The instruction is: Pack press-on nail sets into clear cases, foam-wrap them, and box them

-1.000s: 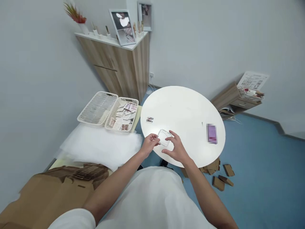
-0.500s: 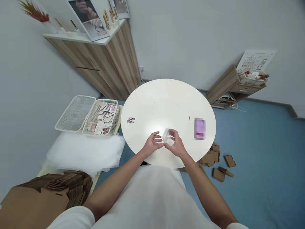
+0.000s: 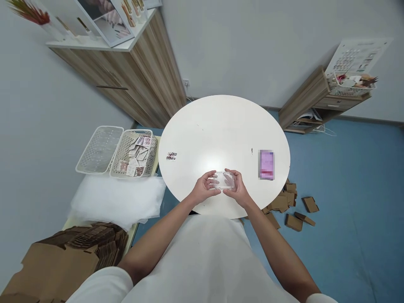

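A small clear plastic box is held flat between my two hands, just above the near part of the white round table. My left hand grips its left end, fingers along the back and thumb at the front. At the other end, my right hand is closed around the right side in the same way. Fingers show through the clear plastic. Off to the left on the table lies a card of dark-patterned press-on nails. To the right is a blurred-out pink rectangular item.
Left of the table stand a white basket of printed cards and a second white basket with clear plastic pieces. White sheets and flattened brown cartons lie nearer. Small brown boxes are on the floor at right.
The clear box has turned from upright on edge to lying flat and wide. My left hand has closed onto its left end. The camera view has shifted slightly.
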The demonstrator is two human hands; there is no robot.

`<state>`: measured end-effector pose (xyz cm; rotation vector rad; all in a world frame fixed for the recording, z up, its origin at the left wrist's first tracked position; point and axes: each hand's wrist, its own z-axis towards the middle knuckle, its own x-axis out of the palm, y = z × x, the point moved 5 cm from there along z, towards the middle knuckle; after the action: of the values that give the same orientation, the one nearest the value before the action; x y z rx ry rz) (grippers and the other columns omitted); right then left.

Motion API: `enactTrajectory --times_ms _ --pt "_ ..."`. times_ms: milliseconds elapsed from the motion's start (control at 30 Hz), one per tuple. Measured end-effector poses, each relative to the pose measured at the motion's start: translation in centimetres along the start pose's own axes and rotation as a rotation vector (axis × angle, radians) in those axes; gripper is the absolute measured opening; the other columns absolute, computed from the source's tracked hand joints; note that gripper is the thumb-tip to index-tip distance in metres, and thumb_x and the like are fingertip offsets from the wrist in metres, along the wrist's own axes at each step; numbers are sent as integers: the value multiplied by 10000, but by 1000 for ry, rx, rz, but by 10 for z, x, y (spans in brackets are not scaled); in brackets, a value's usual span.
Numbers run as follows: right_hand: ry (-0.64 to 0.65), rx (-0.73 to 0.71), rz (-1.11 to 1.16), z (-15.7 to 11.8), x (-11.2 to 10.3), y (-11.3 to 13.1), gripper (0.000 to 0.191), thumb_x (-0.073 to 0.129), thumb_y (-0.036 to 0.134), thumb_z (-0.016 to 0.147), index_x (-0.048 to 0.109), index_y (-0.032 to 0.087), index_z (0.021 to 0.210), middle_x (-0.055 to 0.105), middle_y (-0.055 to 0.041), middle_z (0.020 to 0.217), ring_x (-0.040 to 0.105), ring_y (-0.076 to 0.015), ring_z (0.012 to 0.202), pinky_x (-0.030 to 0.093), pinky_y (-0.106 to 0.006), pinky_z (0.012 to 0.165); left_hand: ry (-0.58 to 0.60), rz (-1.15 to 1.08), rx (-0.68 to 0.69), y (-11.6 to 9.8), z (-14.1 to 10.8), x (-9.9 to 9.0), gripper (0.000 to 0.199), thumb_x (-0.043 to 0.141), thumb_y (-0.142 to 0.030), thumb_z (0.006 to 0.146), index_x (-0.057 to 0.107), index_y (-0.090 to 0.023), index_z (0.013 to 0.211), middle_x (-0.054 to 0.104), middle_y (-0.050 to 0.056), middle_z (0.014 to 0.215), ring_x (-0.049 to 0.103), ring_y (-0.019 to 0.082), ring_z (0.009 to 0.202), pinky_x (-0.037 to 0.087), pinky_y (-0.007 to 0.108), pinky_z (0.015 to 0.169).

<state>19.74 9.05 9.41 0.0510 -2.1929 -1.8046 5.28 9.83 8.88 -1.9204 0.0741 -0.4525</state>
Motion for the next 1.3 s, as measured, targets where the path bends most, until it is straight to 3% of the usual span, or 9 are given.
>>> enactTrajectory --times_ms 133,300,533,700,1067,1167,1300 --pt "6 -26 -131 -4 -2 7 693 683 303 634 296 293 1209 343 -96 1326 455 -208 1131 407 -424 919 77 8 38 -8 0 -1 730 752 -201 565 427 -277 1213 428 83 1170 531 186 969 463 382 834" --pt "-49 -69 -258 -8 0 16 606 701 275 609 396 265 1133 326 -98 1345 473 -215 1115 420 -403 911 139 -24 60 -10 -1 1 836 757 -193 564 339 -293 1281 421 94 1197 535 193 978 452 392 846" --pt "-33 -80 -385 -16 0 21 713 698 270 610 352 257 1233 437 -102 1256 491 -220 1095 416 -419 918 155 2 39 -8 -5 2 789 773 -214 537 406 -265 1235 484 95 1132 532 207 997 447 381 845" --pt "-76 -196 -476 -20 -4 27 618 717 265 571 468 248 1136 471 -90 1196 490 -233 1087 423 -411 909 222 -56 38 -9 -7 9 780 767 -214 544 405 -276 1233 474 94 1162 510 224 1044 440 393 857" --pt "-100 -231 -241 -23 -8 19 526 747 281 549 512 243 1018 450 -82 1161 538 -217 1023 439 -378 871 269 -54 57 -8 -10 19 737 734 -219 607 371 -307 1242 455 79 1198 512 201 1041 427 358 860" --pt "-93 -204 -140 -22 -7 13 514 734 313 572 500 237 1023 462 -81 1138 566 -207 967 468 -367 817 246 -41 45 -7 -16 19 745 738 -211 599 375 -308 1243 419 81 1259 497 204 1064 422 344 868" --pt "-56 -186 -177 -19 -3 14 516 746 304 550 505 231 1000 476 -75 1117 562 -199 955 465 -349 798 181 -67 -53 -3 -22 13 765 717 -231 624 335 -326 1280 422 81 1285 500 206 1074 423 359 879"
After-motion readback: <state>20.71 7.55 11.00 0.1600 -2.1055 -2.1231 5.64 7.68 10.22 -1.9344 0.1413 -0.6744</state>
